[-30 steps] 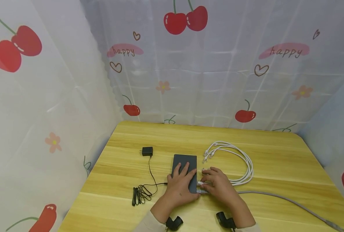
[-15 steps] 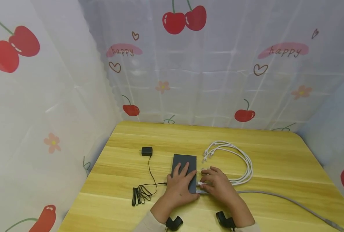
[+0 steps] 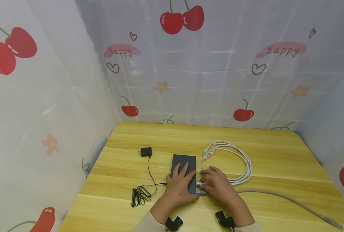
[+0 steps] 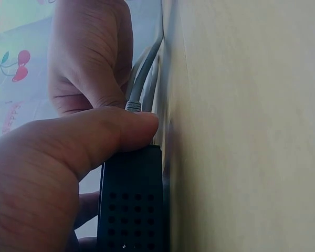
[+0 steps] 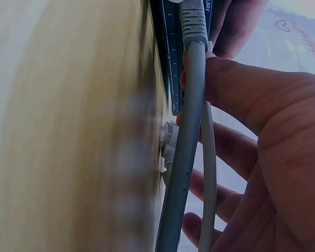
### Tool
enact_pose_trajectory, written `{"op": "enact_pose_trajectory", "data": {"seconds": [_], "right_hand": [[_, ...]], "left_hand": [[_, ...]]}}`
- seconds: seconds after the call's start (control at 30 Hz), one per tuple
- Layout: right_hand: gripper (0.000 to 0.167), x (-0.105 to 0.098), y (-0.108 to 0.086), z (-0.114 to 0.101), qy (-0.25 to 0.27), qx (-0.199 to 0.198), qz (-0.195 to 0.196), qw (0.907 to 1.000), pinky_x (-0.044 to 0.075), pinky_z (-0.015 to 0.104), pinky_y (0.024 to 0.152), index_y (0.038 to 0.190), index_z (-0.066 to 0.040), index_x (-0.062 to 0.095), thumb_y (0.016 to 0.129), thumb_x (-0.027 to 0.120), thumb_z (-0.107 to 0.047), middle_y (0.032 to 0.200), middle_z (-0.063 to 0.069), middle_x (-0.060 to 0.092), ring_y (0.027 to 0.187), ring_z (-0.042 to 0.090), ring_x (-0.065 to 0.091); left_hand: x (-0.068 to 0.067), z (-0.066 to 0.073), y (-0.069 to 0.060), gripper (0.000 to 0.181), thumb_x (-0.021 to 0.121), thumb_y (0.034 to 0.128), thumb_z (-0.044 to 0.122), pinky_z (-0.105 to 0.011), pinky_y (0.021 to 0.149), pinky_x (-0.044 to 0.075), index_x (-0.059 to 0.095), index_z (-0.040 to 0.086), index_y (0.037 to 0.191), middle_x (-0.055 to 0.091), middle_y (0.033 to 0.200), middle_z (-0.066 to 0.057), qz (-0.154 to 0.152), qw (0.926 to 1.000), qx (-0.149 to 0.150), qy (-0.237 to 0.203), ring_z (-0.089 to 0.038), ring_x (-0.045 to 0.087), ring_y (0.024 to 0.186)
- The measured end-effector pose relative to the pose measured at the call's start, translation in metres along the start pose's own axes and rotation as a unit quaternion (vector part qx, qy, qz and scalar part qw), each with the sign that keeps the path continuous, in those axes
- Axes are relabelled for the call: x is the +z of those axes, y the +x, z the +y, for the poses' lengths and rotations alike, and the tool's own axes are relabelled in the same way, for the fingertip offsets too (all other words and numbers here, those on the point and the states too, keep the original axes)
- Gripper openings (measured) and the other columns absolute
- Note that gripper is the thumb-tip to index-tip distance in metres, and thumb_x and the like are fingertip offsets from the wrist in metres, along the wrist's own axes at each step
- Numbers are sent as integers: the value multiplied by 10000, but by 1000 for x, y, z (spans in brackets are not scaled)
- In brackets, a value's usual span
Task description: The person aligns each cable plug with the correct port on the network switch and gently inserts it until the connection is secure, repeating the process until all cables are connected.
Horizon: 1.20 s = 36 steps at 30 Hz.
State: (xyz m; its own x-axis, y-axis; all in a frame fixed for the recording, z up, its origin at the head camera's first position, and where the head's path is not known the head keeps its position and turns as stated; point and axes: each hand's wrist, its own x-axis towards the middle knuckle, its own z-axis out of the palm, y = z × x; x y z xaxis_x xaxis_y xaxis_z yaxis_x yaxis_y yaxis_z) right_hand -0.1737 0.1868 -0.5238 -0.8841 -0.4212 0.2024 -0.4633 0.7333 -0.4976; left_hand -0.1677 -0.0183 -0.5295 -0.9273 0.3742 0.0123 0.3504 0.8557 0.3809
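A dark network switch (image 3: 184, 159) with numbered ports (image 5: 170, 58) lies on the table. My left hand (image 3: 180, 186) grips it, fingers spread over the top and thumb (image 4: 139, 128) at the near right corner, beside the grey cable's plug. That grey Ethernet cable (image 3: 271, 193) meets the switch's right side and trails off to the right. My right hand (image 3: 219, 186) pinches a white Ethernet cable (image 5: 208, 157) near its plug, against the switch's right side. How far the plug sits in its port is hidden by the fingers. Another loose clear plug (image 5: 169, 135) lies under the right fingers.
Several white Ethernet cables (image 3: 249, 164) lie in a loop behind my right hand. At the left are a black power adapter (image 3: 146, 151) and its bundled cord (image 3: 141, 196), which leads to the switch's left side. A patterned curtain (image 3: 189, 90) stands behind the wooden table (image 3: 261, 141).
The head view has shifted slightly. Both hands, the switch and the cables otherwise keep the same positions relative to each other.
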Motion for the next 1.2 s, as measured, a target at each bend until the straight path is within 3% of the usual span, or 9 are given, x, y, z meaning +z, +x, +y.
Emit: {"op": "enact_pose_trajectory", "data": {"seconds": [0.57,0.97,1.2], "right_hand": [[125,0,0,-2,-165,-107,-91,9998,385,645,1023,914,-221,784,807,823,-271,1291,81,664,1309,475,471],[128,1,1,-2,-233,-344,45,9991,396,637,1016,899,-201,781,787,839,-224,1250,95,680,1272,499,494],[135,1,0,0,-255,-276,-5,9993,386,634,1031,914,-201,783,796,833,-243,1266,86,672,1291,493,481]], "left_hand": [[1,-1,-1,862,768,735,642,-730,984,293,463,365,1492,232,1651,-21,15,9999,-83,71,-364,139,1511],[2,-2,0,856,772,733,637,-732,968,297,474,358,1486,245,1647,-30,65,9999,45,146,-371,148,1506],[3,-1,0,856,774,732,635,-739,971,289,474,360,1485,244,1647,-29,80,9999,53,103,-375,138,1507]]}}
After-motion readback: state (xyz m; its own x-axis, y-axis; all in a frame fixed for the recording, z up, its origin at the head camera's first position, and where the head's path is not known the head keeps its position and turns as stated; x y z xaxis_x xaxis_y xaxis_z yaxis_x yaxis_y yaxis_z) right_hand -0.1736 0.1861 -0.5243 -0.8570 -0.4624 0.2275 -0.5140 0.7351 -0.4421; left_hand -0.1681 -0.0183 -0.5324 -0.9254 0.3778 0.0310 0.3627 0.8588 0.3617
